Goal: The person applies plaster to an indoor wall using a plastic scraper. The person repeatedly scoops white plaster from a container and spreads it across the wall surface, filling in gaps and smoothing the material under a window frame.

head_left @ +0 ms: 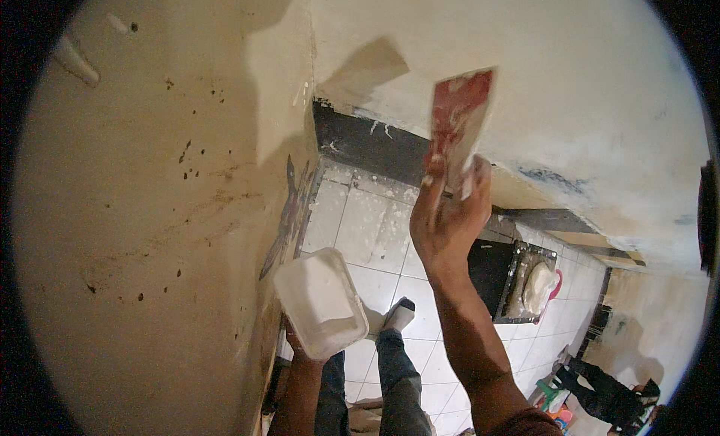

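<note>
My right hand [450, 211] is raised at the centre, closed on a flat, red-and-pale putty spreader [463, 98] smeared with white paste, held in front of the upper wall [570, 91]. Whether the spreader touches the wall I cannot tell. My left hand [300, 346] grips a pale rectangular plastic container [319, 297] from below at the lower centre; it holds smooth white paste. Most of that hand's fingers are hidden by the container.
A stained side wall [135, 211] fills the left, meeting white floor tiles [375, 233] spattered with paste. At right lie a dark board [487, 275] and a tray with a white heap [536, 286]. A person in dark clothes [615, 395] is at lower right near coloured items.
</note>
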Motion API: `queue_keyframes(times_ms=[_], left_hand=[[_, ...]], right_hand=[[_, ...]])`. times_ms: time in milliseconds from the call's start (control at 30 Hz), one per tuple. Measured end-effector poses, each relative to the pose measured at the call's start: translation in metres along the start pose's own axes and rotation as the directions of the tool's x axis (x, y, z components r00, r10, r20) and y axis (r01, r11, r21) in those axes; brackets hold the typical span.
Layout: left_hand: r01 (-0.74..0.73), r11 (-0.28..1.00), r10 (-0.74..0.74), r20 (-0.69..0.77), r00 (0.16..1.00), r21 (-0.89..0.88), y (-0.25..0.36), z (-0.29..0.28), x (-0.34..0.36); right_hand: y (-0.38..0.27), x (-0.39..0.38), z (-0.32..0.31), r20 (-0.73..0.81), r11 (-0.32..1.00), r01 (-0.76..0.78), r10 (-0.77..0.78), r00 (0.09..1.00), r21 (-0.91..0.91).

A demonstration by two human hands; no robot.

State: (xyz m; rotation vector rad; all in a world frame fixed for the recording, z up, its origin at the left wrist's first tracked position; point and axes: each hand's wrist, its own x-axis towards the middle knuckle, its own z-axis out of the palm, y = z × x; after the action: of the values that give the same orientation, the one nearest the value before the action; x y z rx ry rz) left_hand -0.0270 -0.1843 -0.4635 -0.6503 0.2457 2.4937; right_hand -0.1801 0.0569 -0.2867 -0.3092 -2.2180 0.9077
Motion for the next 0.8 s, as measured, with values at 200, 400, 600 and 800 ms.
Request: queue_keyframes(times_ms=[200, 400, 600, 800], left_hand=[[0.000, 1.000, 0.001, 0.113, 0.994, -0.011, -0.001, 0.015, 0.001], [0.034, 0.993, -0.028, 0.060, 0.998, -0.110, -0.003, -0.010, 0.004], [0.113, 0.975, -0.106, 0.046, 0.993, -0.191, -0.002, -0.033, 0.018], [0.121, 0.948, -0.118, 0.026, 0.993, -0.296, 0.004, -0.036, 0.009]], right_hand=[[0.039, 0.015, 0.003, 0.295, 0.631, 0.729, -0.666, 0.685, -0.267], [0.048, 0.034, 0.068, 0.158, 0.560, 0.700, -0.720, 0.676, -0.443], [0.175, -0.014, 0.124, 0.375, 0.421, 0.781, -0.706, 0.602, -0.462], [0.070, -0.011, 0.070, 0.218, 0.496, 0.812, -0.794, 0.568, -0.308]])
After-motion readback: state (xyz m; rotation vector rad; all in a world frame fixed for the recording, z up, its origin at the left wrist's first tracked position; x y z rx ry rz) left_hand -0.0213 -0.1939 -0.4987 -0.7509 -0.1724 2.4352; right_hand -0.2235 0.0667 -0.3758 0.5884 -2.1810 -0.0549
